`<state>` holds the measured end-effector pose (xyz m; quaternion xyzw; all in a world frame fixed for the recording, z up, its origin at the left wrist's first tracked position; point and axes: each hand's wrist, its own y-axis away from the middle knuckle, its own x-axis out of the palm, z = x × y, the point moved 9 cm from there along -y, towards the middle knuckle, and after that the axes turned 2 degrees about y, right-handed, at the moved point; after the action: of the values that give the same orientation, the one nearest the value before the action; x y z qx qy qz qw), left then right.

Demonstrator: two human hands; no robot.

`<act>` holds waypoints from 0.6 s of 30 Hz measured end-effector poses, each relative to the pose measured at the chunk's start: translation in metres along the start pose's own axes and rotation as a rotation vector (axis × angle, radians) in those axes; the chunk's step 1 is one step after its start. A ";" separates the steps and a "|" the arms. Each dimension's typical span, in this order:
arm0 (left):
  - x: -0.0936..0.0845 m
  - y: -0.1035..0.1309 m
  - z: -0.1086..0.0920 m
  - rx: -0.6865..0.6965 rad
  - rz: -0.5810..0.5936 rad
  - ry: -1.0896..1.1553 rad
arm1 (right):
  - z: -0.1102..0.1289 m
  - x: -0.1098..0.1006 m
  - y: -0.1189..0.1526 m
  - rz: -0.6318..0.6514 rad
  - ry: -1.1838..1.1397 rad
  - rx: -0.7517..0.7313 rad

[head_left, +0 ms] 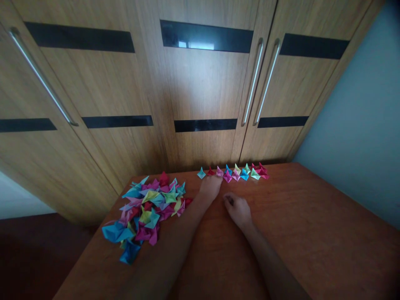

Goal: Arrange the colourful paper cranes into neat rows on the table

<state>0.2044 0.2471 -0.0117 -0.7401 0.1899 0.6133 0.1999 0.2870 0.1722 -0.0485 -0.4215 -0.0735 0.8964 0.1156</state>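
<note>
Folded paper pieces in several colours stand in rows along the table's back edge, among them a light blue one (201, 173) at the left end and a magenta one (227, 176). My left hand (211, 186) reaches to the row, its fingers curled down beside a pink piece (219, 171); its fingertips are hidden, so any hold is unclear. My right hand (239, 209) rests on the table just in front of the row, fingers curled together; whatever they hold, if anything, is too small to make out. A heap of colourful folded paper (151, 204) lies to the left.
The brown wooden table (300, 225) runs up to a wooden wardrobe (203, 83) with long metal handles. A pale wall (359, 137) borders the right side. Dark floor shows at the lower left.
</note>
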 end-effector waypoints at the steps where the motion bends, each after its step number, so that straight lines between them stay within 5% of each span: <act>1: 0.001 -0.001 0.001 -0.005 -0.012 -0.007 | 0.000 0.000 0.000 0.002 0.010 0.002; 11: -0.009 0.000 0.002 -0.003 -0.097 -0.007 | 0.004 -0.002 0.001 0.023 0.026 0.001; 18: -0.032 0.021 -0.004 0.011 -0.138 0.020 | 0.003 0.000 0.002 0.050 0.051 0.009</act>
<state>0.1907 0.2286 0.0190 -0.7565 0.1436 0.5895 0.2441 0.2839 0.1706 -0.0470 -0.4453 -0.0558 0.8884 0.0967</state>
